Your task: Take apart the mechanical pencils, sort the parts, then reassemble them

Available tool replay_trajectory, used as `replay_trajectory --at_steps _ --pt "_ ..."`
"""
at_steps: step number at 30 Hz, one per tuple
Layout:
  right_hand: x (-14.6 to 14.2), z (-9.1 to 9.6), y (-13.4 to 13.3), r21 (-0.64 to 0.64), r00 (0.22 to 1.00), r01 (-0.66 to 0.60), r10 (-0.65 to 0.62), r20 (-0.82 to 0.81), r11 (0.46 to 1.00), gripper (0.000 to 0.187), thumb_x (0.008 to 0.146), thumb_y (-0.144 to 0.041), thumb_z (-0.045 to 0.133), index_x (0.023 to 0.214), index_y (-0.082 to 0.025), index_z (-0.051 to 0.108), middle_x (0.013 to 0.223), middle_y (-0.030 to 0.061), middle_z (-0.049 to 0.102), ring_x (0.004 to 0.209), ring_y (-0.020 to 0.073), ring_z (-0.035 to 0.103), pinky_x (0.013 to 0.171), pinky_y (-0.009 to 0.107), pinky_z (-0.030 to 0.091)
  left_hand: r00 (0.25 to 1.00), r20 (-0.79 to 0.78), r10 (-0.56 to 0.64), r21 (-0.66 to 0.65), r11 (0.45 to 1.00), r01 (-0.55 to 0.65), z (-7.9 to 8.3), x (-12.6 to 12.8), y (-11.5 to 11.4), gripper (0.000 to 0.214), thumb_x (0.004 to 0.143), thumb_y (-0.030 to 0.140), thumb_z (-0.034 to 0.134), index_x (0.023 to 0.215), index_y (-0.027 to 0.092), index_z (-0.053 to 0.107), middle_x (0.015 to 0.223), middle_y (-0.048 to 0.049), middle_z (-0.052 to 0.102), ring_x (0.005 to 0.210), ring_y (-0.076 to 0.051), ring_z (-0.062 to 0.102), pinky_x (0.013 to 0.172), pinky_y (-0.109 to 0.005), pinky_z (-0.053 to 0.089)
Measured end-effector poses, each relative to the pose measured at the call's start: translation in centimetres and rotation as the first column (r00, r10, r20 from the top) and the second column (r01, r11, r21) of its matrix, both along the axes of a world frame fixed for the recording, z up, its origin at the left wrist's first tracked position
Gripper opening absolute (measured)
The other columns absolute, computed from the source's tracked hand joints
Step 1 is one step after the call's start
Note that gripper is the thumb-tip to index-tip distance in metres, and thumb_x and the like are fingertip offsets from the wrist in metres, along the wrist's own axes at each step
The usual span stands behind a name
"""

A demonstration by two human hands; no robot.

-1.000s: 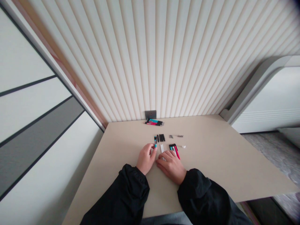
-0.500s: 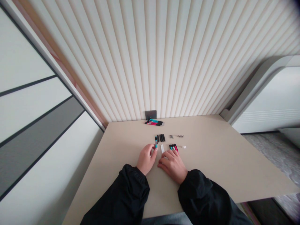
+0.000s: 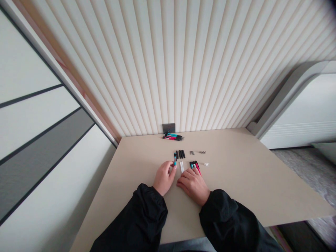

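My left hand (image 3: pixel 165 177) is closed, thumb and fingers pinching a blue pen barrel (image 3: pixel 175 159) with a dark top end. Just right of it, thin white pen refills (image 3: pixel 182 166) lie side by side on the table. My right hand (image 3: pixel 193 185) rests at their near ends with its fingers curled together; the fingertips are partly hidden, so what they grip cannot be made out. Beyond its knuckles lie blue, white and red pen barrels (image 3: pixel 195 164), partly covered by the hand. Black grip sleeves (image 3: pixel 180 154) lie in a row past the refills.
Small metal springs (image 3: pixel 192 153) and metal tips (image 3: pixel 202 152) lie farther right, with small white parts (image 3: pixel 206 164) nearer. Several whole pens (image 3: pixel 172 137) are piled at the back of the table (image 3: pixel 244 182), below a dark wall socket (image 3: pixel 168 128).
Both hands stay almost in place. The right fingers have shifted slightly over the near ends of the refills, and the blue barrel in the left hand has barely moved.
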State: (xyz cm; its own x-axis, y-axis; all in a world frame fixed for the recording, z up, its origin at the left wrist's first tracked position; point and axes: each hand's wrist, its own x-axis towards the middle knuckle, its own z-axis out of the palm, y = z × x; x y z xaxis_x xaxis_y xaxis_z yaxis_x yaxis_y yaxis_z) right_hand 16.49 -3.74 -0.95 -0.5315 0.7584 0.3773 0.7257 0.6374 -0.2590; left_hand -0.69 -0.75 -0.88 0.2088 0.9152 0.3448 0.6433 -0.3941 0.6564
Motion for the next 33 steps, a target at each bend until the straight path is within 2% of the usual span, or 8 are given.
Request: replay_trajectory --at_steps 12,20,33 --pt "-0.17 -0.38 -0.05 0.044 0.995 -0.102 0.102 -0.006 0.994 0.014 0.092 -0.029 0.058 0.082 -0.021 0.064 0.078 0.0013 0.064 0.081 0.0173 0.052 0.078 0.033 0.032 1.000 -0.003 -0.001 0.006 1.000 0.001 -0.12 -0.03 0.00 0.015 0.094 0.029 0.045 0.091 0.018 0.055 0.079 -0.0013 0.058 0.062 -0.013 0.050 0.063 -0.025 0.041" --pt "-0.26 -0.10 -0.45 0.012 0.978 -0.202 0.202 -0.045 0.979 0.013 0.093 -0.027 0.054 0.088 -0.021 0.065 0.087 0.0035 0.066 0.086 0.0176 0.052 0.080 0.034 0.033 1.000 -0.006 -0.002 0.004 1.000 0.002 -0.23 -0.04 0.02 0.014 0.094 0.029 0.045 0.092 0.018 0.055 0.079 -0.0017 0.059 0.063 -0.014 0.051 0.063 -0.026 0.042" --pt "-0.21 0.02 -0.46 -0.001 0.971 -0.236 0.236 -0.025 0.972 0.016 0.094 -0.020 0.049 0.097 -0.022 0.065 0.090 0.0040 0.067 0.086 0.0175 0.052 0.081 0.033 0.033 1.000 -0.010 0.001 0.014 1.000 -0.001 -0.17 -0.06 0.00 0.015 0.094 0.029 0.045 0.092 0.018 0.055 0.076 -0.0011 0.058 0.061 -0.013 0.050 0.061 -0.025 0.042"
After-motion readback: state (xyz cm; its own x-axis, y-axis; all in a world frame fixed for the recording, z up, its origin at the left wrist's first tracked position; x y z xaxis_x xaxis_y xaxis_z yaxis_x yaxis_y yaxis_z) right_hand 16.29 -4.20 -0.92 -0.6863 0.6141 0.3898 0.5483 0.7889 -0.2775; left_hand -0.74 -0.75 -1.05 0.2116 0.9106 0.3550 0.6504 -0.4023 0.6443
